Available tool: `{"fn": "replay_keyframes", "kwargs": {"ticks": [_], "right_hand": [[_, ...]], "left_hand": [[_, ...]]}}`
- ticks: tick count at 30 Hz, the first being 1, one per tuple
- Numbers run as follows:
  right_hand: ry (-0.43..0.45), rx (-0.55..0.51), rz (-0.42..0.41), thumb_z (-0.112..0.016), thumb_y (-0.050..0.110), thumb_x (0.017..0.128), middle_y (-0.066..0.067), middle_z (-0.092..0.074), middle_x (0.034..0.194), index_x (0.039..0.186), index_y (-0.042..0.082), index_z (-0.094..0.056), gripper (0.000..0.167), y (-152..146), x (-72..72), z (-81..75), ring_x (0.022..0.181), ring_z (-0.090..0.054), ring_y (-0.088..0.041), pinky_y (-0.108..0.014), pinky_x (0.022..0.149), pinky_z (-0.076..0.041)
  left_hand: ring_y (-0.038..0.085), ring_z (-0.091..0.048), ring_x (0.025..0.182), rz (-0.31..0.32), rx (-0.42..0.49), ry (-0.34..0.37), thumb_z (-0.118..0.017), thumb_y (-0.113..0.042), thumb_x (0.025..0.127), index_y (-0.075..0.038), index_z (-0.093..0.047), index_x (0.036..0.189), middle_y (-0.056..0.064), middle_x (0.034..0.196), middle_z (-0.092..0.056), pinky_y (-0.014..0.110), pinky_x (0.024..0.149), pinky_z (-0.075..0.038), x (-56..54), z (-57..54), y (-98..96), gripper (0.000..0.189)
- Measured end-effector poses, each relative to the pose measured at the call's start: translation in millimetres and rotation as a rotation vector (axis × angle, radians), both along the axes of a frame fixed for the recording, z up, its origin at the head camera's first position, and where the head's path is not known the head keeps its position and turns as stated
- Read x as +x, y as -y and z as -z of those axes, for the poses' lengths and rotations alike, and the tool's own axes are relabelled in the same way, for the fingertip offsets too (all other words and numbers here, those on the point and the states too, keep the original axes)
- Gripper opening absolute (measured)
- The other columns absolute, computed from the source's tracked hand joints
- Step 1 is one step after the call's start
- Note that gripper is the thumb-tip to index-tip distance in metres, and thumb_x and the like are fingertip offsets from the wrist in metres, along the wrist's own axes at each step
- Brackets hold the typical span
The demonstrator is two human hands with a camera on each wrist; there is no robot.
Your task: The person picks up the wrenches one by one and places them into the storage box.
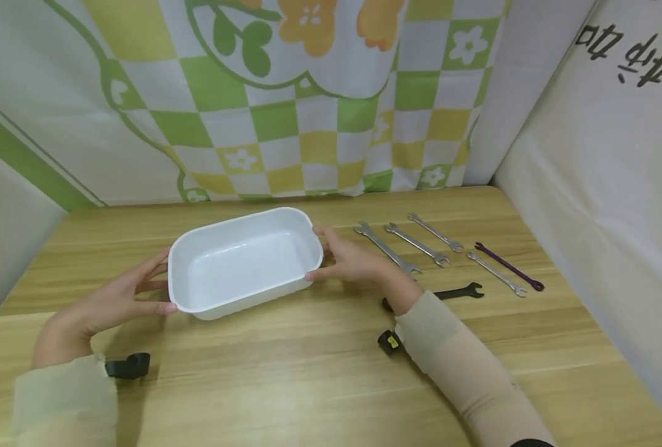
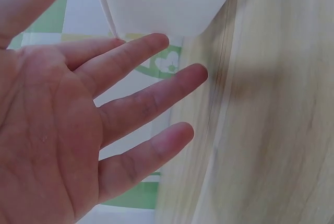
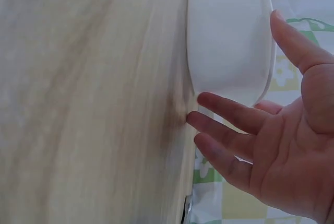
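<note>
While hands (image 1: 110, 304) touch a tub (image 1: 244, 264), the right forearm (image 1: 402, 293) overlaps a black wrench (image 1: 455, 293).

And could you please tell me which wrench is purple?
It is the rightmost wrench in the head view; its purple colour sets it apart from the four silver wrenches and the black wrench.

Left hand (image 1: 110, 301): fingers (image 2: 156, 99) fanned, nearly straight; thumb (image 2: 28, 2) apart; wrist (image 1: 63, 338) bent inward. Right hand (image 1: 353, 257) slightly farther forward, thumb (image 3: 296, 42) and fingers (image 3: 232, 113) spread, fingers lightly bent. Palms (image 2: 42, 135) face each other, hands well apart. Left forearm (image 1: 65, 397) reaches forward at lower left; right forearm (image 1: 465, 366) slants inward from lower right.
</note>
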State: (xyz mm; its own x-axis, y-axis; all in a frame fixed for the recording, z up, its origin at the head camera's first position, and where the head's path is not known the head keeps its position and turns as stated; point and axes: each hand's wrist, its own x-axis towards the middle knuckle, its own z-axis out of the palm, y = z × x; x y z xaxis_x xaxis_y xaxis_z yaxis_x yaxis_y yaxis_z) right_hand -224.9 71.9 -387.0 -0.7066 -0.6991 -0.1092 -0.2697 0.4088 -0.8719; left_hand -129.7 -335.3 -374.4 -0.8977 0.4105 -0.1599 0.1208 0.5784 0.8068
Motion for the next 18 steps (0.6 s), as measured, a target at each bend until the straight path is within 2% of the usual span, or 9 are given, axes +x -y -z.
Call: {"fn": "replay_keyframes", "kwargs": {"ticks": [1, 4, 6, 12, 15, 18], "right_hand": [[-0.005, 0.005, 0.003, -0.079, 0.021, 0.086, -0.022, -0.052, 0.143, 0.153, 0.008, -0.014, 0.094, -1, 0.7, -0.6, 0.133, -0.053, -0.031, -0.046, 0.116, -0.033], [-0.011, 0.003, 0.000, -0.079, 0.021, 0.086, -0.022, -0.049, 0.144, 0.151, 0.008, -0.014, 0.093, -5, 2.4, -1.0, 0.134, -0.052, -0.031, -0.046, 0.115, -0.034], [-0.020, -0.007, -0.010, -0.079, 0.019, 0.086, -0.022, -0.051, 0.142, 0.150, 0.007, -0.014, 0.093, -8, 4.0, -0.7, 0.129, -0.056, -0.030, -0.045, 0.113, -0.037], [-0.043, 0.014, -0.020, -0.079, 0.019, 0.086, -0.018, -0.060, 0.133, 0.148, 0.005, -0.013, 0.092, -12, 13.2, -0.1, 0.115, -0.065, -0.024, -0.040, 0.104, -0.046], [-0.038, 0.038, 0.003, -0.079, 0.022, 0.086, -0.019, -0.066, 0.125, 0.147, 0.003, -0.013, 0.092, -14, 17.6, -0.3, 0.113, -0.066, -0.024, -0.041, 0.104, -0.046], [-0.031, 0.056, 0.034, -0.080, 0.025, 0.085, -0.018, -0.066, 0.126, 0.146, 0.002, -0.012, 0.094, -17, 22.7, -1.6, 0.113, -0.066, -0.025, -0.041, 0.105, -0.044]], "left_hand": [[0.052, -0.037, 0.137, 0.004, -0.008, -0.004, -0.072, -0.011, 0.090, -0.027, -0.002, 0.161, 0.025, 0.163, -0.016, 0.041, 0.084, -0.054, -0.9, -0.7, -0.7, 0.101], [0.049, -0.039, 0.136, 0.015, -0.011, -0.007, -0.073, -0.012, 0.090, -0.027, -0.003, 0.161, 0.024, 0.162, -0.020, 0.033, 0.083, -0.054, -3.0, -2.5, -3.1, 0.101], [0.048, -0.039, 0.137, 0.019, -0.008, -0.001, -0.074, -0.013, 0.089, -0.027, -0.003, 0.161, 0.023, 0.162, -0.021, 0.031, 0.083, -0.054, -3.8, -2.9, -4.8, 0.102], [0.059, -0.035, 0.135, 0.037, 0.033, 0.038, -0.074, -0.013, 0.089, -0.022, -0.003, 0.161, 0.026, 0.162, -0.019, 0.042, 0.086, -0.053, -4.5, -1.6, -8.9, 0.101], [0.061, -0.037, 0.133, 0.061, 0.057, 0.039, -0.073, -0.010, 0.089, -0.018, -0.004, 0.161, 0.029, 0.160, -0.021, 0.041, 0.085, -0.054, -7.7, -1.2, -11.3, 0.100], [0.061, -0.037, 0.132, 0.083, 0.085, 0.050, -0.073, -0.007, 0.088, -0.015, -0.005, 0.161, 0.030, 0.159, -0.023, 0.037, 0.084, -0.055, -12.0, -2.0, -12.9, 0.100]]}}
